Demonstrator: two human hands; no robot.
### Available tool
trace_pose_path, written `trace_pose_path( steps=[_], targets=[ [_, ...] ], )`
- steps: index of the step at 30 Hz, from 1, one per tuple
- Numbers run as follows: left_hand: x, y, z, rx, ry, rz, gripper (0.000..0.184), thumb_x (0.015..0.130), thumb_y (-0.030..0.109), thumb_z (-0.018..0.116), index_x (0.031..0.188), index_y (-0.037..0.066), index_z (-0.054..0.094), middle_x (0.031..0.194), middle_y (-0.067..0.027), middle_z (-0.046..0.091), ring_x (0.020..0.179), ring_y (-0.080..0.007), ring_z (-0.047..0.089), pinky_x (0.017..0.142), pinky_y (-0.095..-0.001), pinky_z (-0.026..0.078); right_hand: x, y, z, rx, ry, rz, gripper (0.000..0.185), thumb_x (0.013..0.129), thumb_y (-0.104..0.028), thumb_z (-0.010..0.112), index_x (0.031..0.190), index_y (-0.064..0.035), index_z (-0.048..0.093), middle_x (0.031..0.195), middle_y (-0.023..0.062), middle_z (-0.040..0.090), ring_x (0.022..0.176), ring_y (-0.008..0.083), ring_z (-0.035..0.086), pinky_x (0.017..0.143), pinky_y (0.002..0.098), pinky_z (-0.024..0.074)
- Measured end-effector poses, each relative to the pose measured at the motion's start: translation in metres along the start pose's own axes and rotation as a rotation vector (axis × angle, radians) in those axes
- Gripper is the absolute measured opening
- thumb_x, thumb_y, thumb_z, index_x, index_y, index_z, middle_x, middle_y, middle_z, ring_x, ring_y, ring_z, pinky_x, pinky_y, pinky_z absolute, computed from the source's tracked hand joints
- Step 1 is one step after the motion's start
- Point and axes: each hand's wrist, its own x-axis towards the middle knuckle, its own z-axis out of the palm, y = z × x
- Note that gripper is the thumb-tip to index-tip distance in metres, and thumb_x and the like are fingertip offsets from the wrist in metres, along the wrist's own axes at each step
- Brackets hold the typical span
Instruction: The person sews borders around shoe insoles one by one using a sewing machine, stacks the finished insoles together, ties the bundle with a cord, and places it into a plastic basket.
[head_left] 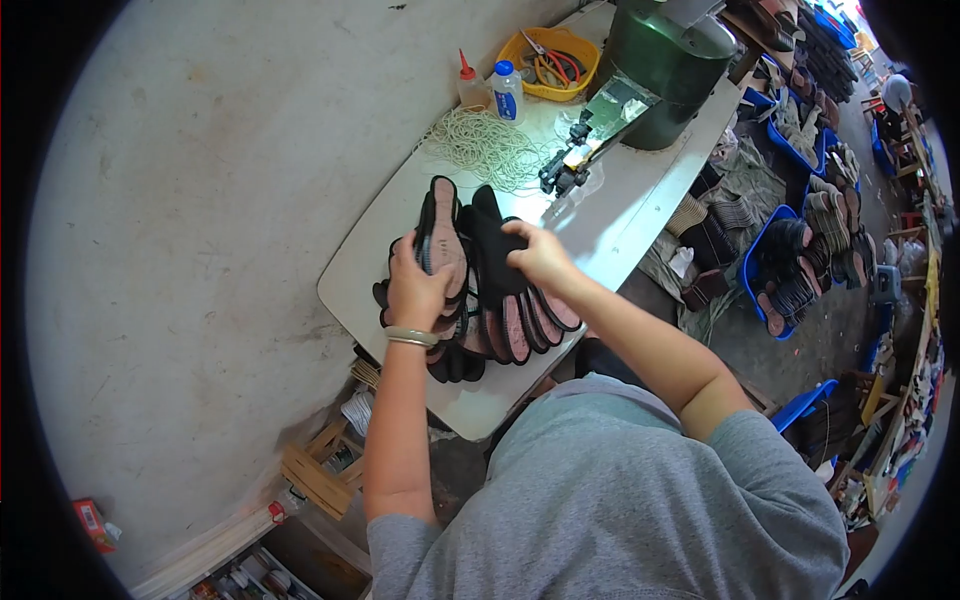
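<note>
My left hand (418, 285), with a bangle at the wrist, is wrapped round a stack of shoe soles (445, 225) with pink tops and black edges, at the left of the pile. My right hand (540, 255) has its fingers bent against black sole pieces (492, 245) that stand beside that stack. Below both hands, more pink and black soles (515, 330) lie fanned out on the white table (465, 410). Some of the soles are hidden behind my hands.
A green sewing machine (665, 75) stands on the table, its lit head (570, 165) near tangled pale thread (480, 145). Two bottles (507, 95) and a yellow basket of tools (548, 92) are by the wall. Blue crates (752, 265) of soles stand on the floor at right.
</note>
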Motion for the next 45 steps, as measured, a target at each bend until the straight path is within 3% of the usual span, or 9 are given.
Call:
trace_pose_path(
  steps=[6,10,15,19,22,30,33,38,45],
  targets=[
    [-0.021,-0.03,-0.04,-0.634,-0.028,-0.166,0.072,0.075,0.014,0.078,0.137,0.004,0.043,0.124,-0.0187,0.058,0.11,-0.0216,0.057,0.095,-0.033,0.046,-0.083,-0.033,-0.079,-0.808,0.25,-0.598,0.057,0.073,-0.002,0.06,0.129,0.0001,0.05,0.122,0.0191,0.057,0.109,0.0379,0.053,0.096,0.0425,0.0452],
    [-0.065,-0.003,-0.024,-0.784,0.032,-0.137,0.072,0.077,0.014,0.078,0.137,0.0,0.041,0.129,-0.0157,0.053,0.113,-0.0218,0.054,0.097,-0.0328,0.045,-0.088,0.04,-0.073,-0.634,-0.15,-0.333,0.06,0.079,-0.02,0.071,0.131,-0.0007,0.05,0.123,0.0201,0.057,0.106,0.0378,0.055,0.094,0.0413,0.0467],
    [-0.108,0.053,0.025,-0.858,-0.005,-0.089,0.066,0.079,0.013,0.078,0.133,0.0,0.044,0.127,-0.0131,0.051,0.114,-0.0223,0.052,0.101,-0.0353,0.042,-0.031,0.109,-0.086,-0.421,0.187,-0.226,0.049,0.092,-0.034,0.06,0.131,-0.0043,0.055,0.127,0.019,0.059,0.107,0.0334,0.06,0.095,0.0405,0.0469],
    [-0.112,0.075,0.066,-0.6,0.107,0.001,0.061,0.078,0.018,0.078,0.127,0.0,0.048,0.121,-0.0167,0.053,0.113,-0.0284,0.053,0.099,-0.0384,0.042,-0.046,0.076,-0.06,0.293,-0.15,0.225,0.072,0.099,-0.062,0.03,0.146,-0.0075,0.041,0.147,0.0112,0.043,0.138,0.0238,0.035,0.112,0.0393,0.0266],
    [-0.116,0.102,0.075,-0.39,0.063,0.042,0.061,0.077,0.018,0.078,0.127,0.001,0.048,0.12,-0.0181,0.052,0.115,-0.0331,0.051,0.1,-0.0409,0.039,-0.038,0.071,-0.061,0.684,-0.18,0.367,0.073,0.097,-0.06,0.041,0.144,-0.0034,0.043,0.149,0.0117,0.041,0.136,0.0208,0.037,0.113,0.0333,0.0268],
    [-0.127,0.085,0.06,-0.596,0.272,0.077,0.051,0.08,0.014,0.076,0.122,0.0,0.05,0.108,-0.0132,0.052,0.106,-0.0288,0.051,0.096,-0.0402,0.041,-0.044,0.057,-0.054,0.284,-0.27,0.272,0.085,0.092,-0.074,0.028,0.144,-0.0088,0.045,0.145,0.0133,0.045,0.137,0.0258,0.035,0.114,0.0451,0.0232],
    [-0.128,0.094,0.081,-0.537,0.217,0.141,0.055,0.079,0.015,0.076,0.124,0.002,0.047,0.107,-0.015,0.05,0.104,-0.0308,0.051,0.093,-0.0408,0.042,-0.026,0.084,-0.065,0.755,-0.323,0.457,0.075,0.096,-0.058,0.046,0.137,0.0042,0.048,0.14,0.0197,0.05,0.131,0.0278,0.045,0.11,0.0386,0.0321],
    [-0.123,0.09,0.122,-0.36,-0.217,0.097,0.068,0.081,0.025,0.074,0.136,0.002,0.042,0.116,-0.0216,0.05,0.111,-0.0383,0.05,0.095,-0.0439,0.041,-0.007,0.079,-0.085,0.288,-0.186,0.402,0.039,0.096,-0.033,0.059,0.121,-0.0035,0.064,0.112,0.0128,0.066,0.099,0.0226,0.061,0.088,0.0382,0.0493],
    [-0.076,0.03,0.099,-0.117,0.169,-0.05,0.071,0.083,0.03,0.071,0.138,-0.004,0.041,0.126,-0.0263,0.049,0.119,-0.0401,0.047,0.103,-0.0476,0.036,-0.019,0.099,-0.074,0.306,0.105,0.147,0.051,0.096,-0.035,0.057,0.132,0.0009,0.054,0.124,0.0153,0.06,0.117,0.0221,0.054,0.101,0.0304,0.0402]
  ],
)
